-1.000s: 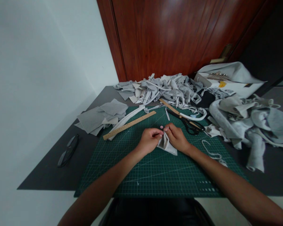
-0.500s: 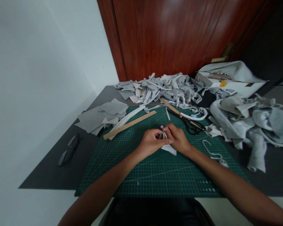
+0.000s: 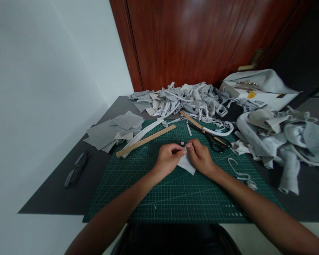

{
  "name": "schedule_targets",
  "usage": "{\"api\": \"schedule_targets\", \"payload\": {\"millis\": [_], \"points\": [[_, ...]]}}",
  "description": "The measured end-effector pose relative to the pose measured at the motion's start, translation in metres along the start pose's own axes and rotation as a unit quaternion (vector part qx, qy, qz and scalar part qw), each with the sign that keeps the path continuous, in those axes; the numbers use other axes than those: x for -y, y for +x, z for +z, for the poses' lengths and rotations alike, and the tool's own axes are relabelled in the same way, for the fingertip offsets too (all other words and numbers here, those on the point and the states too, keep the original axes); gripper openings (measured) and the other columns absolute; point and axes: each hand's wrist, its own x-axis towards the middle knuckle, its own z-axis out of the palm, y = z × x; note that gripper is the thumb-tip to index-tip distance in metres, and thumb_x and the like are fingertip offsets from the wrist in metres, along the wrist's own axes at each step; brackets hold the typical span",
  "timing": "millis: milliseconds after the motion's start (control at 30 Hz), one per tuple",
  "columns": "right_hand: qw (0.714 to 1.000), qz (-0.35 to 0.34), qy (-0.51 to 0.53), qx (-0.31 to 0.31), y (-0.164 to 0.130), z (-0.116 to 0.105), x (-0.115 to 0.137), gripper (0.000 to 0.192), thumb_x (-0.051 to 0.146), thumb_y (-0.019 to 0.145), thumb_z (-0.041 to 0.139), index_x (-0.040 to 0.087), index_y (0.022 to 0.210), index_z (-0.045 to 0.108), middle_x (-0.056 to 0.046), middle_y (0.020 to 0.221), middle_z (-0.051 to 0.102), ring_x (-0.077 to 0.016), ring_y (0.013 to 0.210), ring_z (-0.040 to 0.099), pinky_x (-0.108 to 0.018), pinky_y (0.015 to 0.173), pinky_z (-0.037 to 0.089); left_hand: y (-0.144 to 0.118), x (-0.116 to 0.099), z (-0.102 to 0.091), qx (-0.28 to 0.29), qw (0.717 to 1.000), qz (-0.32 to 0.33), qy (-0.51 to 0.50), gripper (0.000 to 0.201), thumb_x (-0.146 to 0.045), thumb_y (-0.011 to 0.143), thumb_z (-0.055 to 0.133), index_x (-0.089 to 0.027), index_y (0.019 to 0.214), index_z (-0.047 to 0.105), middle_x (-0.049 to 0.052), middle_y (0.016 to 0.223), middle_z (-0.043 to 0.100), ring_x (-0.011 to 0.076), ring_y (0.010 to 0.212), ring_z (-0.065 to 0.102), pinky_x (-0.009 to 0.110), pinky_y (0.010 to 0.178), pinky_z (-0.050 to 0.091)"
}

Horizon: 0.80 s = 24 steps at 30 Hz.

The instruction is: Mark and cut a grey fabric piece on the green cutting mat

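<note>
My left hand (image 3: 168, 158) and my right hand (image 3: 200, 156) meet over the middle of the green cutting mat (image 3: 175, 191). Both pinch a small grey fabric piece (image 3: 186, 164) that lies folded between them, its lower corner resting on the mat. A small pink dot-like object (image 3: 182, 143) sits on the mat just beyond my fingertips. Black scissors (image 3: 211, 139) lie to the right of my right hand. A wooden ruler (image 3: 145, 141) lies diagonally to the left of my left hand.
A heap of grey fabric scraps (image 3: 183, 101) fills the back of the table, with larger rolled pieces (image 3: 281, 141) on the right. Flat grey squares (image 3: 113, 131) are stacked at left. Glasses (image 3: 76, 169) lie on the dark table. A white box (image 3: 257, 90) stands at back right.
The fabric piece has been flattened and lowered onto the mat; my hands have closed together at its top edge, my left thumb drawing back from across it.
</note>
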Motion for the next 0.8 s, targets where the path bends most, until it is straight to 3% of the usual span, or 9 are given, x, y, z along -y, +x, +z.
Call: {"api": "schedule_targets", "payload": {"millis": [133,300,367,500,633,800], "points": [[1.000,0.019,0.000,-0.023,0.0000,0.0007,0.0021,0.025,0.039,0.109,0.043,0.025,0.092,0.055,-0.002,0.074,0.067,-0.0196,0.062,0.064,-0.030,0.057,0.042,-0.0011,-0.0015,-0.0006,-0.019,1.000,0.014,-0.009,0.006,-0.021,0.079,0.077,-0.016,0.075,0.075,0.001,0.069,0.072,0.0129,0.062,0.061,0.023,0.059,0.044],[0.998,0.043,0.044,-0.020,-0.0002,0.0024,0.0049,0.025,0.040,0.109,0.043,0.025,0.091,0.054,0.002,0.068,0.060,-0.0168,0.056,0.057,-0.029,0.055,0.038,-0.0036,-0.0029,-0.0045,-0.026,0.993,0.085,0.077,0.011,-0.017,0.086,0.071,-0.018,0.076,0.074,-0.001,0.069,0.071,0.0120,0.063,0.060,0.022,0.059,0.042],[0.996,0.053,0.072,-0.012,0.0002,0.0027,0.0057,0.026,0.042,0.108,0.045,0.025,0.090,0.054,0.003,0.067,0.058,-0.0163,0.055,0.055,-0.028,0.054,0.037,-0.0032,-0.0014,-0.0048,-0.029,0.991,0.105,0.082,0.007,-0.014,0.087,0.070,-0.018,0.084,0.076,0.000,0.076,0.074,0.0127,0.068,0.064,0.022,0.062,0.045],[0.988,0.087,0.122,0.025,0.0012,0.0032,0.0045,0.029,0.052,0.096,0.064,0.025,0.090,0.055,0.006,0.064,0.055,-0.0158,0.053,0.050,-0.027,0.051,0.035,-0.0003,0.0029,-0.0041,-0.032,0.993,0.102,0.053,0.026,-0.009,0.086,0.069,-0.020,0.107,0.078,0.003,0.093,0.081,0.0157,0.077,0.073,0.024,0.069,0.054],[0.980,0.132,0.141,0.054,0.0025,0.0044,0.0002,0.041,0.055,0.079,0.082,0.025,0.091,0.055,0.007,0.063,0.054,-0.0159,0.056,0.050,-0.027,0.052,0.035,0.0022,0.0013,-0.0054,-0.026,0.995,0.089,0.039,0.025,-0.001,0.083,0.065,-0.019,0.091,0.080,0.004,0.093,0.082,0.0167,0.081,0.076,0.026,0.076,0.058],[0.970,0.151,0.182,0.055,0.0067,0.0050,-0.0015,0.043,0.058,0.080,0.081,0.024,0.100,0.063,0.003,0.075,0.063,-0.0182,0.066,0.056,-0.028,0.058,0.043,0.0031,-0.0045,-0.0085,-0.020,0.995,0.090,0.026,0.023,-0.001,0.081,0.064,-0.018,0.083,0.079,0.002,0.089,0.081,0.0159,0.081,0.075,0.024,0.075,0.057]]}}
